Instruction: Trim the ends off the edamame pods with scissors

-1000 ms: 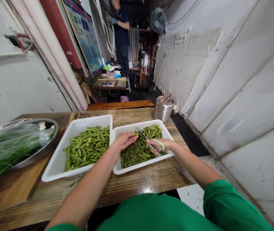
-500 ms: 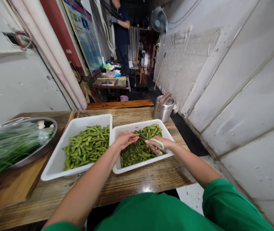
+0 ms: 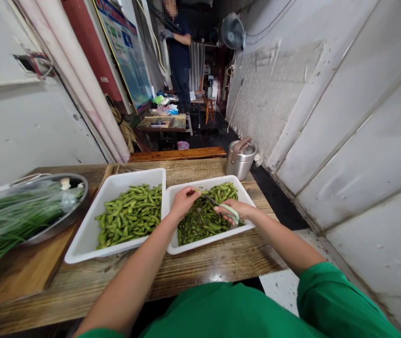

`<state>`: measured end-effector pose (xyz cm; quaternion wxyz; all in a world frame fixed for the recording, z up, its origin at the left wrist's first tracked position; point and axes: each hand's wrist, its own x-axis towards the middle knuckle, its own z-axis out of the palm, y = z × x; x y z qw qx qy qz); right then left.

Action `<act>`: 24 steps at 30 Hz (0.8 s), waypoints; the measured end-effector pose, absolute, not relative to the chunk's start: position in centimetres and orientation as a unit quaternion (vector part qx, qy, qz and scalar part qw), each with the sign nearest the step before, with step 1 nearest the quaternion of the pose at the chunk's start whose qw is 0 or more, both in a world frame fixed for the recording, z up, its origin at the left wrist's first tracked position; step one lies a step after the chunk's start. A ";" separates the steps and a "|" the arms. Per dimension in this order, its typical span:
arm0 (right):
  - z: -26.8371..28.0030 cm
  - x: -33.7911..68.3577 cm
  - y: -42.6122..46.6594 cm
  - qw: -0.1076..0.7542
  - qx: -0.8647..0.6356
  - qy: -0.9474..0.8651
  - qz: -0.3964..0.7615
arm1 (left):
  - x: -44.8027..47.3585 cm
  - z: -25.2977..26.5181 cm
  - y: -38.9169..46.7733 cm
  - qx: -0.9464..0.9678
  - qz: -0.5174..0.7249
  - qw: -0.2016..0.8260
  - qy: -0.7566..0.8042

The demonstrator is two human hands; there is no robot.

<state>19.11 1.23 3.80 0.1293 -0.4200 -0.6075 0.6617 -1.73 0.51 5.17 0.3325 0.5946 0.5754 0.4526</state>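
My right hand (image 3: 239, 210) grips scissors (image 3: 234, 214) with pale green handles, their dark blades pointing left over the right white tray (image 3: 173, 244). Opposite the blade tips, my left hand (image 3: 184, 203) pinches a green soybean pod (image 3: 204, 192) between thumb and fingers. Below both hands lie green pods (image 3: 207, 220) mixed with small dark trimmings. The left white tray (image 3: 89, 234) stands against this one and holds a heap of green pods (image 3: 130, 213).
A metal bowl (image 3: 85, 185) with bagged green stalks (image 3: 27, 213) sits on a wooden board (image 3: 27, 274) at left. A steel canister (image 3: 240, 162) stands behind the right tray. Farther back, a person (image 3: 180, 56) stands by a low table (image 3: 161, 123).
My left hand has drawn slightly up and left, its fingers closing more tightly. The scissors have turned a little in my right hand. The view has shifted slightly.
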 end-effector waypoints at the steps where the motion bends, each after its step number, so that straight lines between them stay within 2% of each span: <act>1: 3.8 19.1 1.3 0.143 -0.425 -0.602 0.661 | -1.9 5.6 0.3 0.628 0.438 0.295 0.572; 4: 3.8 19.2 1.5 0.189 -0.433 -0.582 0.662 | -4.0 7.2 -0.7 0.670 0.411 0.125 0.606; 7: 3.6 19.3 1.7 0.208 -0.430 -0.572 0.667 | -7.9 8.7 -1.5 0.610 0.395 -0.058 0.684; 10: 3.3 19.2 1.9 0.212 -0.429 -0.566 0.671 | -11.0 9.5 -1.9 0.510 0.289 -0.155 0.796; 12: 3.2 19.1 2.0 0.223 -0.435 -0.559 0.670 | -11.0 9.3 -1.8 0.527 0.243 -0.130 0.804; 14: 3.1 19.0 2.2 0.238 -0.444 -0.555 0.662 | -8.9 8.5 -1.5 0.634 0.271 -0.068 0.721; 16: 3.2 19.0 2.2 0.248 -0.452 -0.557 0.651 | -5.7 7.2 -1.0 0.758 0.272 0.054 0.590; 18: 3.4 19.0 2.0 0.247 -0.457 -0.562 0.643 | -2.4 5.7 -0.3 0.822 0.207 0.150 0.510; 20: 3.6 19.1 1.9 0.242 -0.461 -0.568 0.638 | 0.0 4.4 0.3 0.843 0.177 0.170 0.479; 24: 3.7 19.1 1.7 0.236 -0.463 -0.576 0.631 | 1.3 2.8 0.9 0.861 0.158 0.120 0.468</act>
